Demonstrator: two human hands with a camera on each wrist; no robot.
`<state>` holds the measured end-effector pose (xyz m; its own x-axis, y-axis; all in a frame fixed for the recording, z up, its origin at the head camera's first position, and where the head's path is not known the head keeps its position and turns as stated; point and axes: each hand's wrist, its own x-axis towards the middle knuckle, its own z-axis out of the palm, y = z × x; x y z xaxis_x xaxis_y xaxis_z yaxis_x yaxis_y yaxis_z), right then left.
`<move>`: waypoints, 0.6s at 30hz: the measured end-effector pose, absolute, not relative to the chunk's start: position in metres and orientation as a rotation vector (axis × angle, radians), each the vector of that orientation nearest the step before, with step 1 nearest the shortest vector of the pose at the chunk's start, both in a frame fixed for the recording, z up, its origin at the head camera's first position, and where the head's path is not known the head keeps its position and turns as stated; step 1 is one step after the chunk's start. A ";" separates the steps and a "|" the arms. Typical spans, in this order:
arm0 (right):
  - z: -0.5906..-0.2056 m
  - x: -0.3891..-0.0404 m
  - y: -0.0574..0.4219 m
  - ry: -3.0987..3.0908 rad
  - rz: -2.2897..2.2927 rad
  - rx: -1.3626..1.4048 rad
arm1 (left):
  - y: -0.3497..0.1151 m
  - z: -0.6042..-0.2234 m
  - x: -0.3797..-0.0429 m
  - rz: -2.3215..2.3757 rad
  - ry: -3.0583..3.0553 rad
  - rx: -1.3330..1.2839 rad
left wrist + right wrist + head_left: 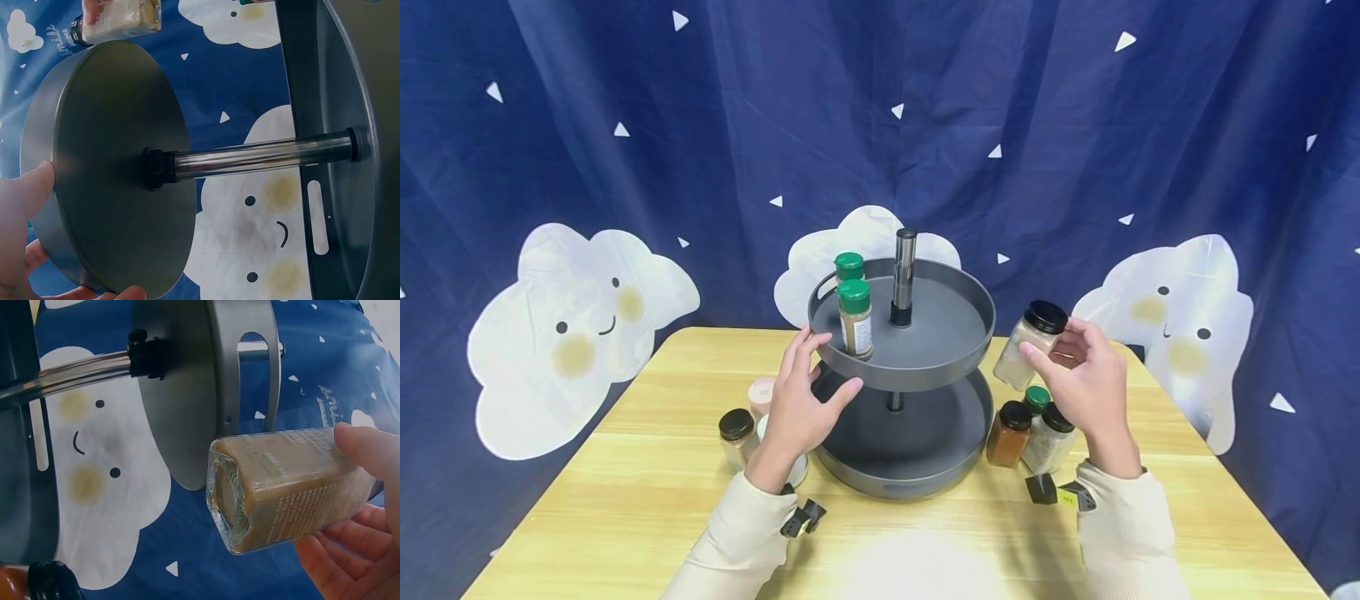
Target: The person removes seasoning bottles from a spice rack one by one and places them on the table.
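My right hand [1086, 383] grips a clear square spice jar [1028, 354] with a black lid, fingers and thumb near the lid. The jar is tilted, holds pale tan contents, and hangs beside the right rim of the two-tier turntable [917, 379]. In the right wrist view the jar's base [228, 494] points toward the upper tray, apart from it. My left hand [801, 408] touches the upper tray's outer wall at the front left, thumb and fingers spread. On that tray stand two green-capped spice bottles [856, 325], one behind the other.
Right of the turntable stand a jar with red-brown contents [1009, 437], a black-lidded jar of whitish contents [1047, 446] and a green-capped bottle [1037, 398]. At left are a black-lidded jar [737, 433] and pale-lidded containers [762, 393], partly hidden. A metal post [905, 275] rises mid-tray.
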<state>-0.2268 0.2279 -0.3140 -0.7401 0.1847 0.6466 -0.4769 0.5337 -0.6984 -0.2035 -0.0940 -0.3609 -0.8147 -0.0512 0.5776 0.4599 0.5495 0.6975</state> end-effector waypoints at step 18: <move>-0.334 -0.228 0.231 -2.105 1.251 0.206 | -0.094 -0.362 -0.205 -1.234 -2.241 -0.314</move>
<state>-0.2278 0.2313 -0.3337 -0.7624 0.1944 0.6172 -0.4491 0.5277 -0.7210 -0.2048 -0.0945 -0.3622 -0.8176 -0.0604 0.5726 0.4515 0.5499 0.7027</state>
